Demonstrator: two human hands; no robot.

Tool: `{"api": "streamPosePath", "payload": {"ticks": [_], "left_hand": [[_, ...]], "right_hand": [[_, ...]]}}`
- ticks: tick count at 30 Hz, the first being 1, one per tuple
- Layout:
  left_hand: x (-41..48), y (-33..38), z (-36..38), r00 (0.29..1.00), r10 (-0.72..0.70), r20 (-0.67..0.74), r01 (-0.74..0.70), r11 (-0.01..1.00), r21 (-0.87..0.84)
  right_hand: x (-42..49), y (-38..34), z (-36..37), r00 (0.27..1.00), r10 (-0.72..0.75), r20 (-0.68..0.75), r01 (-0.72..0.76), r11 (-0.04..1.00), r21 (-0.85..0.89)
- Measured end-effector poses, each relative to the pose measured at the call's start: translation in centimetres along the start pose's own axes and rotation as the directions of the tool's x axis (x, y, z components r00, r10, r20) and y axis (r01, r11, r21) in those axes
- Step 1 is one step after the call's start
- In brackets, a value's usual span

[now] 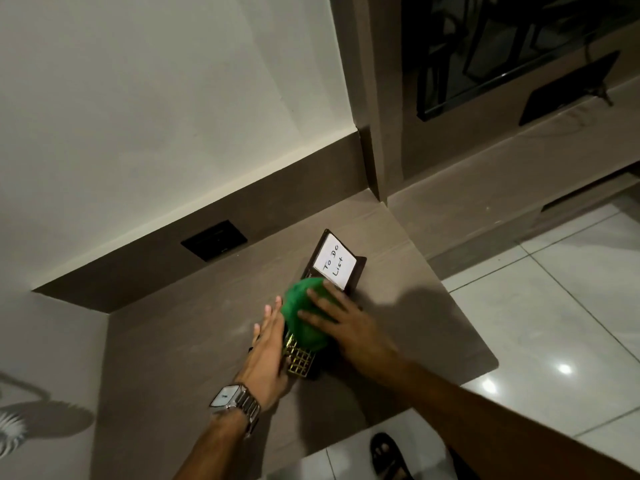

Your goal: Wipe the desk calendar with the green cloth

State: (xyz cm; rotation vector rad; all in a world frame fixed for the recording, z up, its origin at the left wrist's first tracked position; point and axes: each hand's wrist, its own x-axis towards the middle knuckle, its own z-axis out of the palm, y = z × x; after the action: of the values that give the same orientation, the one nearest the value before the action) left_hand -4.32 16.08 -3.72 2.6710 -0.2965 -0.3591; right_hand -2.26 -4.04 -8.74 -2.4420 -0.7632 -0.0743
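A dark desk calendar (pixel 358 268) lies flat on the brown desk (pixel 207 327). A white "To Do List" card (pixel 335 262) sits on its far end, and a gold grid shows on its near end. The bunched green cloth (pixel 300 315) rests on the calendar's middle. My right hand (pixel 346 323) presses down on the cloth, fingers spread over it. My left hand (pixel 268 351), with a metal watch on the wrist, lies flat with straight fingers against the calendar's left edge.
A black socket plate (pixel 214 240) is set in the brown backsplash behind the desk. The desk's rounded right corner (pixel 488 358) drops to a glossy white tiled floor. A black sandal (pixel 386 455) shows below the desk's front edge. A dark-glass cabinet stands at the far right.
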Motion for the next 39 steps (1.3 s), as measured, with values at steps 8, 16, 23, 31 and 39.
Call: {"api": "streamPosePath", "payload": {"ticks": [8, 16, 23, 31, 39], "left_hand": [[-0.4, 0.9, -0.5, 0.999, -0.010, 0.036, 0.012, 0.998, -0.058], [-0.7, 1.5, -0.5, 0.999, -0.043, 0.009, 0.043, 0.998, -0.053], [-0.1, 1.2, -0.4, 0.998, -0.063, 0.006, 0.063, 0.997, -0.042], [-0.1, 0.5, -0.2, 0.999, -0.042, 0.030, 0.041, 0.999, 0.002], [-0.4, 1.5, -0.4, 0.999, -0.048, 0.008, 0.048, 0.998, -0.034]], "right_hand": [[-0.9, -1.4, 0.4, 0.955, -0.283, 0.085, 0.285, 0.958, -0.018], [0.1, -0.7, -0.1, 0.996, -0.082, 0.018, 0.083, 0.996, -0.027], [0.6, 3.1, -1.1, 0.995, 0.101, 0.008, -0.100, 0.989, -0.105], [-1.6, 2.6, 0.6, 0.989, -0.076, 0.124, 0.097, 0.981, -0.167], [-2.2, 1.0, 2.1, 0.989, -0.031, 0.144, 0.051, 0.990, -0.135]]}}
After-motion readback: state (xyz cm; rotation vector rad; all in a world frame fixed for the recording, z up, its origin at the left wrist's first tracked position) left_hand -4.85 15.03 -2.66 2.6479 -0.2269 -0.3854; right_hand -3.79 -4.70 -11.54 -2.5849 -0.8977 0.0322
